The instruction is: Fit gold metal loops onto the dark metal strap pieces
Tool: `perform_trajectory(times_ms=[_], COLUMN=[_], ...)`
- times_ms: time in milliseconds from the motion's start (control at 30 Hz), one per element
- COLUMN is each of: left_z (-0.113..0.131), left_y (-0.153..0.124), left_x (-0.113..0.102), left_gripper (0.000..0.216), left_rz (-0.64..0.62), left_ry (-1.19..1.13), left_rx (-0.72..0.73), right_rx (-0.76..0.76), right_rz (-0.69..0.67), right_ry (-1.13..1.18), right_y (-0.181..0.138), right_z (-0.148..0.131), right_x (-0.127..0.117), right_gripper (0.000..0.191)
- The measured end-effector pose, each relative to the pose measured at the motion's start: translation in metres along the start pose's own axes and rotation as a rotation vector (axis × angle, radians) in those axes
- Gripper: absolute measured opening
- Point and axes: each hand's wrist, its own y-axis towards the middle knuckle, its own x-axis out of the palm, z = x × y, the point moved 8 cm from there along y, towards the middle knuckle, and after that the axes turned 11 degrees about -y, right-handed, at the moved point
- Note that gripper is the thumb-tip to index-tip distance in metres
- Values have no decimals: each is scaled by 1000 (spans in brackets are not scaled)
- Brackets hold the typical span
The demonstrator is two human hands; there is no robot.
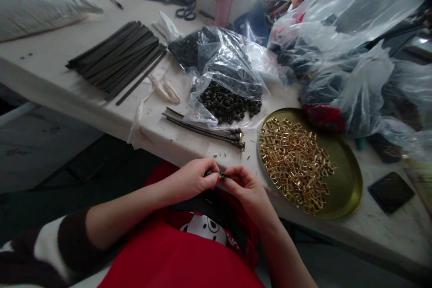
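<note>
My left hand [192, 177] and my right hand [245, 186] meet just below the table's front edge, over my red top. Both pinch a small dark piece with a bit of metal [219, 174] between the fingertips; what it is exactly I cannot make out. Right of my hands a round gold tray [347, 189] holds several small gold buckles [297, 159]. Above my hands a few dark straps with metal ends [205, 128] lie on the table. Behind them an open clear bag spills small black parts [227, 103].
A pile of long dark strips [118, 58] lies at the left on the white table [50, 63]. Large clear plastic bags [344, 58] crowd the right and back. A pink bottle [224, 2], scissors [185, 12] and a dark phone [390, 192] are also there.
</note>
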Motion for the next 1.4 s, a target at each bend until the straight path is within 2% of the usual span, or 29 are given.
perform_trajectory(times_ms=[200,333,467,633,767,900,1067,1200,1300,1400], left_z=[4,4,3,4,8,6,10,11,13,22], left_y=[2,4,2,-6,-14,-20,-29,-31,-31,-30], left_x=[7,3,-2,1,6,4,-2,5,15,18], left_gripper=[17,20,23,21,21,17,22,31,39,40], left_rz=[-87,-3,101,185,139,56,69,21,-65,-131], left_ry=[-63,-67,-36,-11,-104,-232,-153,-64,-34,10], left_rx=[51,37,20,64,113,64,95,106,125,217], right_rx=[-118,-228,-311,-291,-327,-406,-391,-347,-243,-105], right_rz=[168,296,357,357,398,425,385,303,227,104], right_ry=[-102,-268,-392,-340,-391,-490,-468,-372,-177,117], right_y=[1,-8,-21,-23,-24,-32,-35,-34,-29,-20], right_z=[-8,-17,-26,-20,-18,-24,-27,-26,-15,2], right_x=[-8,-9,-4,0,-3,-2,3,6,6,12], right_gripper=[17,12,11,17,18,19,22,20,18,21])
